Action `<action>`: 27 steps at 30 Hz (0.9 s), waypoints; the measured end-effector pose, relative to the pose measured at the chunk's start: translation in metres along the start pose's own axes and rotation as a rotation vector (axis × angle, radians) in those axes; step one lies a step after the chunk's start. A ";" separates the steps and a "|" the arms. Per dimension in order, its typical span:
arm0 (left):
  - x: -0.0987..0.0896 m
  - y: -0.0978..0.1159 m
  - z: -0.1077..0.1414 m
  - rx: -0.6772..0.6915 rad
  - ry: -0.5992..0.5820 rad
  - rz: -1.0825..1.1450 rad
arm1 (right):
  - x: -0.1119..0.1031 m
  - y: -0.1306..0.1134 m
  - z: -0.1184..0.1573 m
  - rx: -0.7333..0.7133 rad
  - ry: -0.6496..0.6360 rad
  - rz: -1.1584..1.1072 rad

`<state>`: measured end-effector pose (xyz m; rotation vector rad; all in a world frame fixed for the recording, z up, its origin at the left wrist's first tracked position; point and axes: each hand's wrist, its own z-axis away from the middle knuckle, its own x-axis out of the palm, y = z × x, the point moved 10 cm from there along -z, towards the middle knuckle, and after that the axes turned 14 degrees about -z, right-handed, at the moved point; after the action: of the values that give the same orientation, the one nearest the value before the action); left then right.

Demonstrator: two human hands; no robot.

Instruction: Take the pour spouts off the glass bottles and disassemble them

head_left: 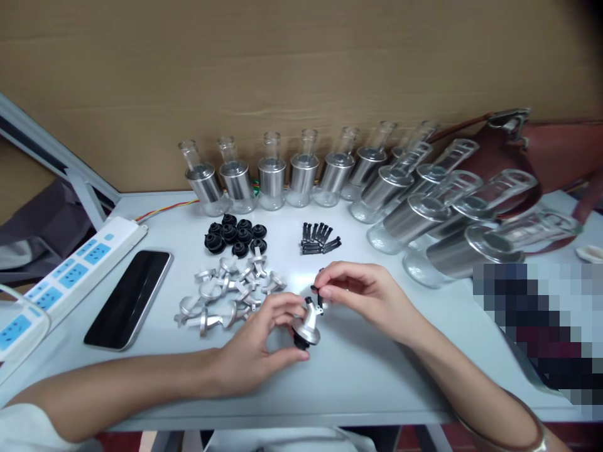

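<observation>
Near the front of the table my left hand (257,339) grips a silver pour spout (308,325) with a black ribbed stopper at its base. My right hand (362,292) pinches a small black plastic piece (320,296) against the spout's upper side. Left of the hands lie several loose silver spout parts (230,285), some tipped on their sides. Behind those sits a cluster of black ribbed stoppers (235,233). Several thin black pieces (320,238) lie in a small group beyond my right hand.
Glass bottles with steel sleeves (272,179) curve along the back and right. A phone (129,300) and a white power strip (70,279) lie at left. A brown bag (541,157) rests at the right rear. A cardboard sheet (282,69) stands behind the table.
</observation>
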<state>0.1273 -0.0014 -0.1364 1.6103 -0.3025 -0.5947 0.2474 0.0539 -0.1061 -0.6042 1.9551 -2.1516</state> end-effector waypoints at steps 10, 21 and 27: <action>0.005 0.001 -0.002 -0.051 -0.033 0.074 | 0.013 0.000 0.003 0.002 -0.111 0.040; 0.007 0.002 -0.003 -0.042 -0.051 0.100 | 0.013 -0.005 0.003 -0.048 -0.100 0.132; 0.007 0.002 -0.003 -0.040 -0.065 0.115 | 0.013 -0.008 0.004 -0.105 -0.098 0.125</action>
<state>0.1353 -0.0031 -0.1360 1.5263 -0.4267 -0.5621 0.2380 0.0464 -0.0954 -0.5765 2.0068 -1.9191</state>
